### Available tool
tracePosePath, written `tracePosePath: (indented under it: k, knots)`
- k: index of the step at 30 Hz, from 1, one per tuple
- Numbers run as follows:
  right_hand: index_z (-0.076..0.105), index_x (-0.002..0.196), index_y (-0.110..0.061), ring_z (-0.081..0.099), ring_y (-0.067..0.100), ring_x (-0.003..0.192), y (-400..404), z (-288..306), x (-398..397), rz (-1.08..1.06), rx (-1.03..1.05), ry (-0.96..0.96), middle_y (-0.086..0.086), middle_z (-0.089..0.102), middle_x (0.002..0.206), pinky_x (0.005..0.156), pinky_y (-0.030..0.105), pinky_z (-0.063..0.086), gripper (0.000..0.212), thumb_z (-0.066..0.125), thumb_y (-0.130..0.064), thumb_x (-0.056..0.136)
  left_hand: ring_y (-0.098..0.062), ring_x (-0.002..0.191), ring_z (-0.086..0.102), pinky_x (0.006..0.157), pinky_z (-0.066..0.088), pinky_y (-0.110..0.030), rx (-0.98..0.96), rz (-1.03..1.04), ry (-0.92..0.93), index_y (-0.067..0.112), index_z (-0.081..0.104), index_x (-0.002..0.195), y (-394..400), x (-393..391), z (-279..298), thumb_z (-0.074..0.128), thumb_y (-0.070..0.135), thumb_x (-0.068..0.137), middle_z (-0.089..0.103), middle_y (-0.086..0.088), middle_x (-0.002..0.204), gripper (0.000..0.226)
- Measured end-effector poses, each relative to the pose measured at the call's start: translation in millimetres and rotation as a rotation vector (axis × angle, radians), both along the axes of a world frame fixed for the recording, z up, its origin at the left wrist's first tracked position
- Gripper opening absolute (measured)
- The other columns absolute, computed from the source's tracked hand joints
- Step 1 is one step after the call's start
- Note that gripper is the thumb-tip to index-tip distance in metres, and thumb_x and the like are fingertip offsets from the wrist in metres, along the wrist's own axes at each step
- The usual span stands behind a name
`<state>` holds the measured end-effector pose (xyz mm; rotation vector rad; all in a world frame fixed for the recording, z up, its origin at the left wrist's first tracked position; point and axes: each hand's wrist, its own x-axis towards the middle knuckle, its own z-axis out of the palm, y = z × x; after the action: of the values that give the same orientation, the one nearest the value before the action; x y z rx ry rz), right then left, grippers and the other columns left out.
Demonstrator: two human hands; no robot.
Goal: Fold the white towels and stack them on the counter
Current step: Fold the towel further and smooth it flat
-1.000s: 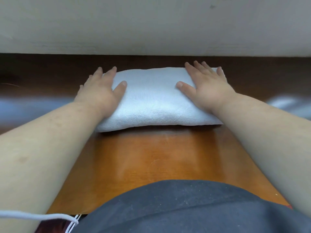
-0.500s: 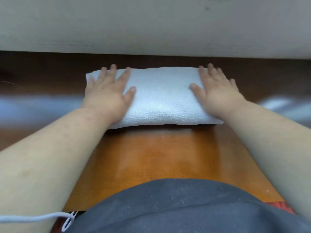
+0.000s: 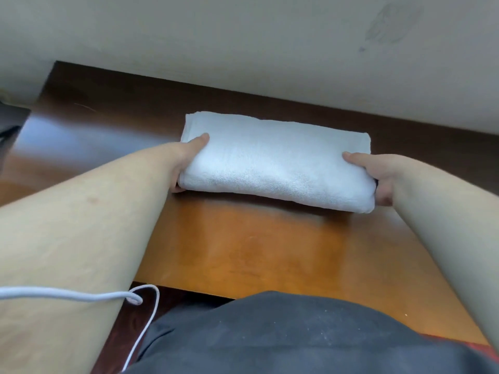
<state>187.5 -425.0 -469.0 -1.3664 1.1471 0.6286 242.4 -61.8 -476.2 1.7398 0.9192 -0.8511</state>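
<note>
Head view, close, tilted down over counter (image 3: 270, 252).

Glossy orange-brown wooden counter (image 3: 270, 247) up front, darker brown toward back. Pale beige wall (image 3: 243, 44) runs behind it, grey smudge (image 3: 388, 25) upper right. Soft light glares bluish across counter's left side.

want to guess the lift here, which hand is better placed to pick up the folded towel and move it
Neither alone: both are set. The left hand grips the folded towel at its left end, thumb on top; the right hand grips the right end likewise. The towel is wide, so a two-handed lift off the counter looks likeliest.
</note>
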Motion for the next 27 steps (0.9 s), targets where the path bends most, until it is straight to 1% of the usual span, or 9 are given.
tracePosePath:
  k: [3, 8, 11, 13, 15, 17, 20, 24, 27]
  knots:
    - [0.071, 0.108, -0.015, 0.076, 0.024, 0.08, -3, -2, -13, 0.026, 0.039, -0.019, 0.004, 0.078, 0.096, 0.063, 0.039, 0.058, 0.03, 0.076, -0.034, 0.085, -0.019, 0.073, 0.072, 0.065, 0.057, -0.03, -0.08, 0.023, 0.045, 0.023, 0.061, 0.11, 3, -19, -5, 0.069, 0.07, 0.073, 0.074, 0.002, 0.092, 0.061]
    - [0.058, 0.13, -0.018, 0.075, 0.026, 0.09, -6, -5, -30, 0.068, 0.018, -0.233, 0.004, 0.074, 0.112, 0.066, 0.04, 0.06, 0.046, 0.074, -0.029, 0.088, -0.019, 0.081, 0.074, 0.087, 0.055, -0.031, -0.124, 0.118, -0.092, 0.02, 0.064, 0.106, 6, -54, -6, 0.067, 0.063, 0.08, 0.077, 0.001, 0.085, 0.05]
    - [0.053, 0.136, -0.019, 0.074, 0.027, 0.096, 3, 5, -25, 0.121, 0.042, -0.354, 0.005, 0.072, 0.117, 0.068, 0.042, 0.06, 0.051, 0.072, -0.027, 0.089, -0.021, 0.087, 0.072, 0.093, 0.053, -0.034, -0.093, 0.171, -0.166, 0.019, 0.066, 0.104, 20, -63, 12, 0.069, 0.058, 0.081, 0.075, -0.001, 0.094, 0.045]
    - [0.055, 0.134, -0.019, 0.073, 0.027, 0.097, 20, 15, -15, 0.151, 0.07, -0.398, 0.005, 0.074, 0.115, 0.07, 0.042, 0.059, 0.047, 0.07, -0.027, 0.09, -0.024, 0.083, 0.073, 0.084, 0.058, -0.035, -0.072, 0.193, -0.2, 0.017, 0.066, 0.107, 42, -61, 27, 0.069, 0.055, 0.082, 0.076, -0.003, 0.094, 0.046]
    - [0.059, 0.131, -0.019, 0.073, 0.025, 0.097, 45, 24, -3, 0.169, 0.083, -0.431, 0.004, 0.074, 0.114, 0.07, 0.039, 0.058, 0.042, 0.068, -0.029, 0.091, -0.021, 0.071, 0.074, 0.059, 0.058, -0.028, -0.059, 0.185, -0.229, 0.017, 0.066, 0.105, 71, -50, 42, 0.068, 0.053, 0.085, 0.077, -0.001, 0.083, 0.041]
    - [0.063, 0.125, -0.019, 0.074, 0.021, 0.095, 79, 30, 10, 0.144, 0.085, -0.456, 0.001, 0.075, 0.11, 0.071, 0.036, 0.057, 0.038, 0.067, -0.036, 0.091, -0.018, 0.064, 0.073, 0.047, 0.053, -0.025, -0.041, 0.169, -0.248, 0.018, 0.066, 0.104, 107, -36, 54, 0.066, 0.051, 0.087, 0.076, 0.002, 0.078, 0.037]
    - [0.068, 0.114, -0.022, 0.075, 0.016, 0.089, 138, 32, 34, 0.061, 0.066, -0.467, -0.004, 0.077, 0.103, 0.075, 0.036, 0.053, 0.036, 0.064, -0.045, 0.086, -0.023, 0.072, 0.074, 0.056, 0.058, -0.036, -0.042, 0.154, -0.297, 0.021, 0.062, 0.112, 164, -9, 65, 0.067, 0.048, 0.087, 0.077, -0.001, 0.085, 0.037]
    - [0.07, 0.11, -0.022, 0.076, 0.017, 0.084, 216, 28, 65, 0.006, 0.051, -0.442, -0.005, 0.078, 0.097, 0.074, 0.035, 0.055, 0.032, 0.063, -0.038, 0.083, -0.028, 0.087, 0.073, 0.077, 0.059, -0.051, -0.021, 0.146, -0.389, 0.024, 0.056, 0.126, 236, 31, 70, 0.068, 0.051, 0.083, 0.073, -0.002, 0.108, 0.052]
    - [0.07, 0.105, -0.019, 0.076, 0.016, 0.081, 261, 25, 92, -0.044, 0.026, -0.455, -0.006, 0.078, 0.092, 0.069, 0.033, 0.057, 0.024, 0.064, -0.035, 0.088, -0.024, 0.089, 0.073, 0.086, 0.057, -0.049, -0.011, 0.138, -0.43, 0.028, 0.056, 0.117, 275, 62, 65, 0.069, 0.059, 0.076, 0.072, 0.003, 0.106, 0.053]
